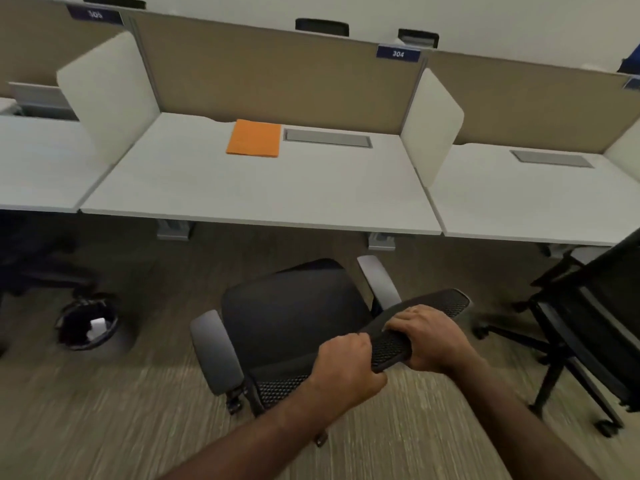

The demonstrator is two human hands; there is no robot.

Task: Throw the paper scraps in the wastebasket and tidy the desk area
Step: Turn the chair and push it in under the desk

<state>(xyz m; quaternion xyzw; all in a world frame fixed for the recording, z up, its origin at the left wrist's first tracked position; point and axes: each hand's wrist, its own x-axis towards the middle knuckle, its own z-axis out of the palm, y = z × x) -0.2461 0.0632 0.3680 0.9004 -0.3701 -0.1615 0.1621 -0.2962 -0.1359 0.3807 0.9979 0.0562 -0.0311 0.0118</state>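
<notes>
A black mesh office chair [294,313] stands on the carpet in front of the white desk [263,195], its seat facing the desk. My left hand [346,368] and my right hand [429,337] both grip the top edge of the chair's backrest. An orange folder [254,138] lies flat near the back of the desk. A black wastebasket [86,323] with a dark liner stands on the floor at the left, with a white paper scrap showing inside.
A second black chair [588,317] stands at the right, close to the neighbouring desk [533,202]. White divider panels [433,126] separate the desks, and a tan partition runs behind them. A grey cable hatch [327,138] is set in the desk beside the folder.
</notes>
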